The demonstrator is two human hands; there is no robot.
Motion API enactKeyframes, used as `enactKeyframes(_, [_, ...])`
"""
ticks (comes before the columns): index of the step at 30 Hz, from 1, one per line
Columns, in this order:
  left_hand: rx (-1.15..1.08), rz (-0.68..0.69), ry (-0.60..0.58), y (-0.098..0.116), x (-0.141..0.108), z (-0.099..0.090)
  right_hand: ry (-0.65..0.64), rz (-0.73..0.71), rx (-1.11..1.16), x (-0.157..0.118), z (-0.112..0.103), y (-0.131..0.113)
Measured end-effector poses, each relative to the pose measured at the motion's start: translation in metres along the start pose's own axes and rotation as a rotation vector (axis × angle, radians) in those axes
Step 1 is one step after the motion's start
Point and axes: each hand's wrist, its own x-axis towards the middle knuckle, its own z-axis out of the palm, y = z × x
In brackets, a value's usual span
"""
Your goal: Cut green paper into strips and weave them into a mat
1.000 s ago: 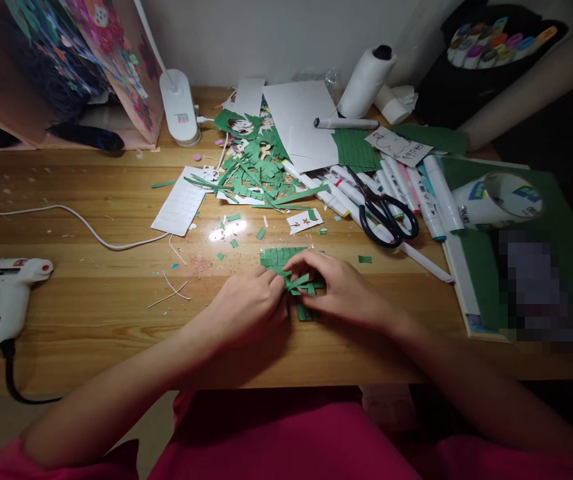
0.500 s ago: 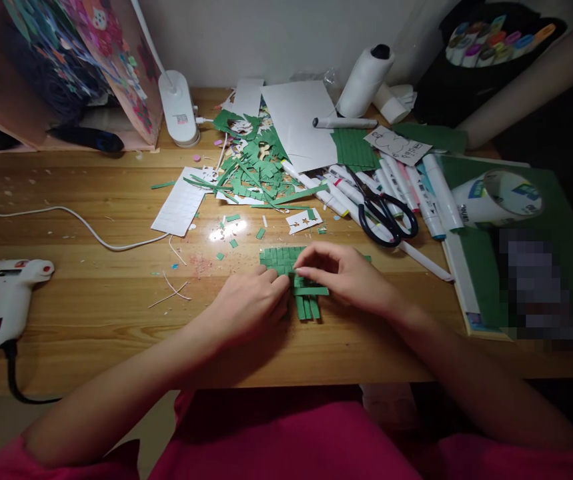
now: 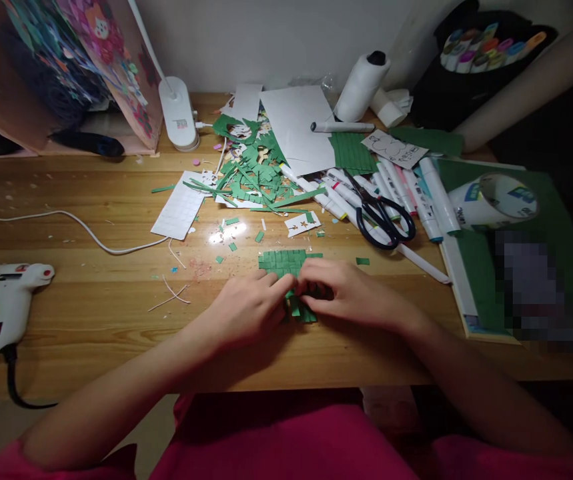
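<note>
A piece of woven green paper strips (image 3: 282,261) lies flat on the wooden table in front of me. My left hand (image 3: 251,300) is closed at its lower left side, fingers bent against the weave. My right hand (image 3: 343,290) pinches at its lower right side, the thumb and fingertips meeting close to my left fingers. Loose strip ends (image 3: 306,313) stick out toward me below the fingertips. My hands cover part of the weave, so which single strip each one grips is hard to see.
Green paper scraps (image 3: 261,173) pile up behind, beside white paper (image 3: 299,127) and several markers (image 3: 401,183). Black-handled scissors (image 3: 383,217) lie right of the weave. A hot glue gun (image 3: 11,300) sits far left. A tape roll (image 3: 496,200) rests on a green board.
My right hand has come down and closer to my left fingertips. The strip that lay crosswise over the loose ends is now mostly hidden under my fingers.
</note>
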Motion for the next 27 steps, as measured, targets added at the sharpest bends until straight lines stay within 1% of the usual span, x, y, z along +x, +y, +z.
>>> enactKeyframes(2, [0.017,0.024,-0.006,-0.001,-0.001,0.001,-0.005,0.001,-0.003,-0.001,0.000,0.000])
enactKeyframes(4, [0.042,0.017,-0.004,-0.001,-0.001,0.002,-0.002,0.019,-0.010,-0.002,-0.003,0.001])
enactKeyframes(8, [0.074,-0.023,0.009,0.000,0.001,0.005,0.013,0.121,-0.092,-0.007,-0.009,0.003])
enactKeyframes(11, [0.053,-0.011,0.039,0.001,0.002,0.009,-0.019,0.168,-0.133,-0.009,-0.011,0.006])
enactKeyframes(13, [0.016,0.004,0.042,0.003,0.002,0.011,-0.040,0.156,-0.138,-0.009,-0.011,0.007])
enactKeyframes(16, [-0.035,-0.017,0.014,0.006,0.002,0.009,-0.052,0.112,-0.109,-0.006,-0.012,0.005])
enactKeyframes(21, [-0.105,-0.057,-0.041,0.015,0.007,-0.004,-0.096,-0.059,-0.035,-0.003,-0.018,0.000])
enactKeyframes(23, [-0.104,-0.069,-0.055,0.016,0.010,-0.006,-0.119,-0.101,-0.013,-0.003,-0.019,-0.001])
enactKeyframes(25, [-0.083,-0.072,-0.059,0.015,0.012,-0.003,-0.116,-0.099,-0.006,-0.004,-0.017,0.000])
enactKeyframes(27, [-0.061,-0.059,-0.050,0.013,0.013,0.001,-0.087,-0.069,-0.028,-0.005,-0.014,0.001])
